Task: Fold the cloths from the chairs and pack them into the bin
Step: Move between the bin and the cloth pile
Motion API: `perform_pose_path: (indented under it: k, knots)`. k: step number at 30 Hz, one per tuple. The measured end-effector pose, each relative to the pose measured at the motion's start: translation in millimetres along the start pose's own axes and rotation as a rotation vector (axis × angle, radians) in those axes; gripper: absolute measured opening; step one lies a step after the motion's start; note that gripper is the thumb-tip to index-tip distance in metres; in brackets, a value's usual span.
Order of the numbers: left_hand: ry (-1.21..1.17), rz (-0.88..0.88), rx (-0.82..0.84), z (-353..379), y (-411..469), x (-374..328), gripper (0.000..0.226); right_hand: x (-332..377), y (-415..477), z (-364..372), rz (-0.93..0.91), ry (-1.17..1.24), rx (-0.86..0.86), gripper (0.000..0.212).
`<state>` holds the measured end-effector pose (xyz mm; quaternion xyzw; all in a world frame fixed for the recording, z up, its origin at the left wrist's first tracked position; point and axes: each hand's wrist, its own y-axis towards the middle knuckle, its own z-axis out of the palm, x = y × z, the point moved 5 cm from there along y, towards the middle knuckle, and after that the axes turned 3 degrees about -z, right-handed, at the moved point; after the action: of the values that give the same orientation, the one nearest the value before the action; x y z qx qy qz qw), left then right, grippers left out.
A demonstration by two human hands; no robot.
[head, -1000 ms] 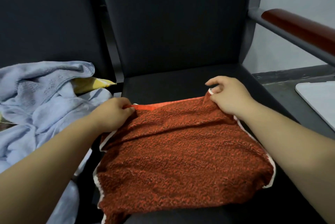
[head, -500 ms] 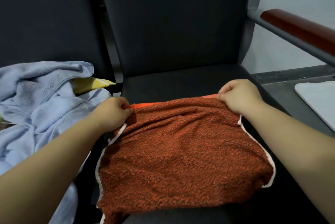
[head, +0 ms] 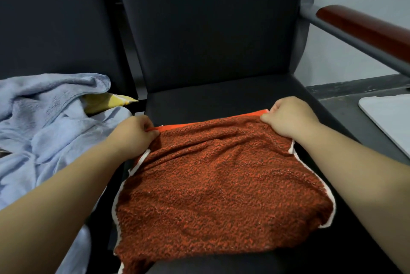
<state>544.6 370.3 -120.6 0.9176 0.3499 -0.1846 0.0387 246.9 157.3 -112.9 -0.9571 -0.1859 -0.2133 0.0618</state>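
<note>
Well, the black chair (head: 210, 29) fills most of the frame, its back rising through the top centre and its seat running down to the lower edge. A second dark chair (head: 55, 18) stands at the upper left. Spread over the seat, across the centre and lower middle, lies the rust-orange cloth (head: 221, 185). It looks already doubled over, judging by the plain orange band showing under its far edge.

At the left edge a pale blue cloth (head: 44, 122) sits in a rumpled heap on the other seat, with a yellow cloth (head: 106, 100) poking out beneath it. At the right edge is a white flat thing (head: 390, 118), perhaps a lid, though too little of it shows to tell. No bin is in sight.

Both hands are at the cloth's far edge, mid-frame. The left hand (head: 133, 134) pinches the far left corner with its fingers curled in. The right hand (head: 290, 118) is closed over the far right corner.

The cloth looks light, nubbly and quite limp, and it ripples between the two grips. I'd say it will sag and crease if lifted from the middle. The corners along the white-trimmed hem are the places to hold it, with both layers pinched together so the fold stays square.
</note>
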Motion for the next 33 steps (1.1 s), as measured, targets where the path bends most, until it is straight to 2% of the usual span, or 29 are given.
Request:
perform_pose_path:
  k: [6,8,12,14,21,24,28,31,33]
  knots:
    - [-0.062,-0.039,0.01,1,2,3,0.027,3,3,0,-0.006,-0.046,0.075,0.01]
    - [-0.057,-0.048,0.02,2,3,3,0.029,4,2,0,-0.017,-0.011,0.052,0.006]
    - [-0.043,-0.048,-0.005,1,2,2,0.034,6,1,0,-0.044,0.102,-0.024,0.014]
    - [-0.054,-0.049,-0.015,-1,0,-1,0.036,8,2,1,-0.059,0.049,-0.012,0.017]
    - [-0.055,-0.059,0.056,-3,4,6,0.01,1,5,1,-0.028,-0.062,0.037,0.02]
    - [-0.038,-0.052,0.015,-3,4,4,0.011,0,5,3,-0.033,-0.039,0.045,0.016]
    - [-0.029,-0.082,-0.015,-4,5,4,0.012,1,3,3,0.005,-0.056,0.112,0.027]
    - [-0.01,-0.088,0.037,-4,8,5,0.016,3,3,8,0.036,-0.12,0.196,0.037]
    - [0.017,-0.101,0.094,-2,9,8,0.016,5,2,7,0.027,-0.122,0.205,0.032]
